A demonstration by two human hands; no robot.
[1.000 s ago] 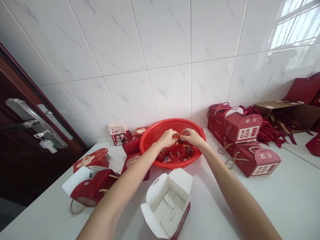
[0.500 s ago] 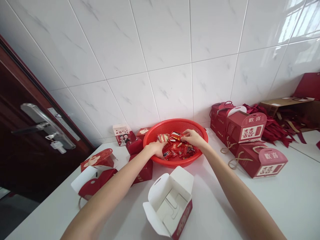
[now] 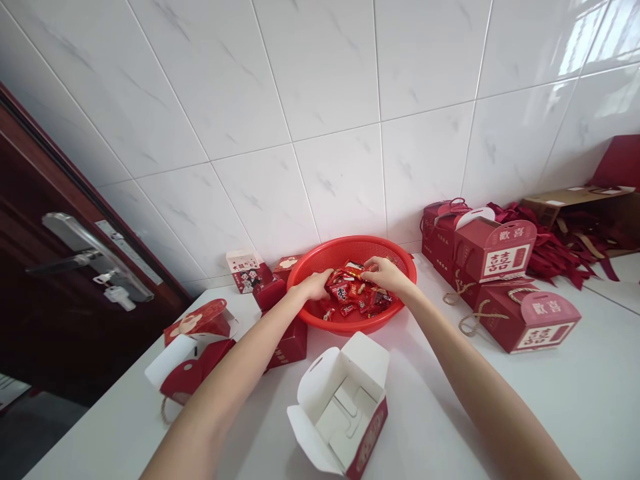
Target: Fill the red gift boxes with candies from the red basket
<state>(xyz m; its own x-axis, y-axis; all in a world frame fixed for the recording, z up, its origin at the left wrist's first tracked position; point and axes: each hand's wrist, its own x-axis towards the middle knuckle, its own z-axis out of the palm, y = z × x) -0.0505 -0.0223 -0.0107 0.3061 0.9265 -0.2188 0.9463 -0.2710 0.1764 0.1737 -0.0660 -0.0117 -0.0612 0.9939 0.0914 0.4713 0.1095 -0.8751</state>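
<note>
Wrapped candies (image 3: 354,291) in shiny red packets lie heaped in a red plastic basket (image 3: 350,327) by the wall. Inside the basket's left part, my left hand (image 3: 316,287) is closed against the packets, its fingertips partly hidden by them. From the right, my right hand (image 3: 384,273) reaches in with curled fingers gripping packets at the heap's upper side. In front of the basket stands an open gift box (image 3: 369,433), white inside, dark red outside, its flaps spread. Only folded bottom panels show within it.
Closed red gift boxes (image 3: 543,323) with rope handles stack on the right, beside dark red ribbons (image 3: 555,250) and an open cardboard carton (image 3: 575,200). Other red boxes (image 3: 200,320) sit on the left. White tiles back the table; a door (image 3: 50,300) is at far left.
My left hand has shifted slightly within the basket, and the packets between my hands are rearranged. The striped packet near my left hand no longer shows. The open box stays put.
</note>
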